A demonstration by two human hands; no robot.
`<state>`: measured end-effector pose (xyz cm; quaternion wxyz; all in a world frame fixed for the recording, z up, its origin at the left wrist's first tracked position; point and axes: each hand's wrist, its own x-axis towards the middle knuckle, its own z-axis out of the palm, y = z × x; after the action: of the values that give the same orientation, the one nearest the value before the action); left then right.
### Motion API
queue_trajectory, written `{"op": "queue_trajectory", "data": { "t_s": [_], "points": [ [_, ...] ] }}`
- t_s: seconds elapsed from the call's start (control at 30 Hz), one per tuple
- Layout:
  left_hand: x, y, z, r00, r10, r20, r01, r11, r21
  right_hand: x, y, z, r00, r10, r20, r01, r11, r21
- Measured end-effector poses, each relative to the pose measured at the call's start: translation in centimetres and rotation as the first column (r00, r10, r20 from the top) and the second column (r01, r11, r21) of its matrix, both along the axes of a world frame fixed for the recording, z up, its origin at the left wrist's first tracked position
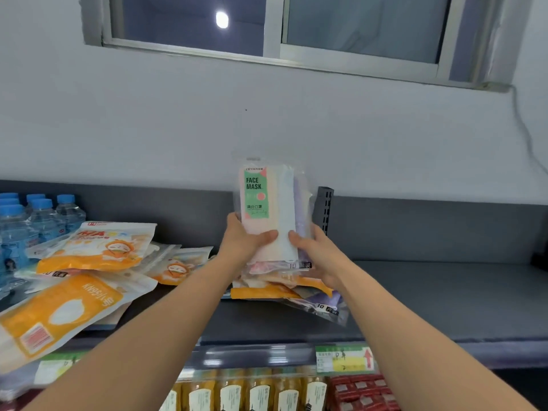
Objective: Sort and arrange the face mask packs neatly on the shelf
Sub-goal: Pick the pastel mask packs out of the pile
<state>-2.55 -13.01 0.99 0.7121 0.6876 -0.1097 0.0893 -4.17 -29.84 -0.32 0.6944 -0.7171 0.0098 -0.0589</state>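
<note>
Both hands are clamped on a small stack of face mask packs (271, 209), held upright above the middle of the shelf (430, 292). The long axis runs vertical, hang-hole end up, printed front facing the camera. The left hand (243, 241) grips the lower left edge and the right hand (317, 256) the lower right, both thumbs pressed on the front and nearly meeting. How many packs are in the stack I can't tell, more than 1 for sure.

The front label reads "LEYAN" in small print, then "FACE MASK" on a green panel with some Chinese under it. There's a "10" on the clear strip at the bottom.

Right under the hands is a messy heap of more packs (284, 289) lying flat, another "10" showing on a purple one. Over on the left is a sprawl of orange packs (98, 247) with a cartoon character, and the nearest big orange pack (59, 310) says "KN95", turned sideways to me.

Blue-capped water bottles (41, 215) stand at the far left back. The shelf is dark grey with a slotted upright (325, 209) behind the stack. A green and yellow price tag (344, 358) sits on the front rail, with yellow bottles (261, 393) and red boxes (364, 390) on the level below. Pale wall behind, and a sliding window (272, 25) up top.
</note>
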Motion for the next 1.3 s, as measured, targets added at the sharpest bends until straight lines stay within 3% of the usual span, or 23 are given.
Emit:
{"op": "queue_trajectory", "data": {
  "t_s": [0.17, 0.27, 0.47, 0.63, 0.7, 0.8, 0.97, 1.3],
  "points": [
    [0.5, -4.5, -0.3, 0.958, -0.241, -0.154, 0.247, 0.969, 0.024, -1.8, -4.4, 0.2, 0.976, -0.198, 0.09, 0.197, 0.98, 0.024],
    [0.5, -7.8, -0.3, 0.933, -0.326, -0.156, 0.34, 0.938, 0.073, -2.9, -7.8, -0.1, 0.946, -0.306, 0.102, 0.306, 0.952, 0.018],
    [0.1, -16.9, -1.0, 0.96, -0.278, -0.046, 0.282, 0.946, 0.162, -5.4, -15.6, 0.3, 0.929, -0.35, 0.117, 0.349, 0.936, 0.031],
    [-1.0, -26.5, -1.6, 0.954, -0.296, -0.053, 0.3, 0.943, 0.144, -8.0, -24.1, 0.5, 0.912, -0.405, 0.067, 0.41, 0.904, -0.12],
    [-2.8, -38.0, -2.2, 0.934, -0.347, -0.083, 0.356, 0.924, 0.139, -10.5, -34.7, 0.2, 0.881, -0.468, 0.075, 0.473, 0.864, -0.169],
    [-3.4, -42.9, -1.5, 0.914, -0.393, -0.106, 0.406, 0.895, 0.184, -10.6, -40.4, 0.4, 0.867, -0.495, 0.049, 0.495, 0.849, -0.187],
    [-2.9, -43.3, -1.2, 0.846, -0.461, -0.268, 0.511, 0.844, 0.164, -10.5, -41.7, 0.6, 0.858, -0.51, 0.052, 0.508, 0.831, -0.225],
    [-0.9, -52.8, -2.0, 0.772, -0.521, -0.363, 0.624, 0.728, 0.284, -9.6, -51.4, 0.1, 0.789, -0.61, -0.082, 0.556, 0.763, -0.329]
  ]
}}
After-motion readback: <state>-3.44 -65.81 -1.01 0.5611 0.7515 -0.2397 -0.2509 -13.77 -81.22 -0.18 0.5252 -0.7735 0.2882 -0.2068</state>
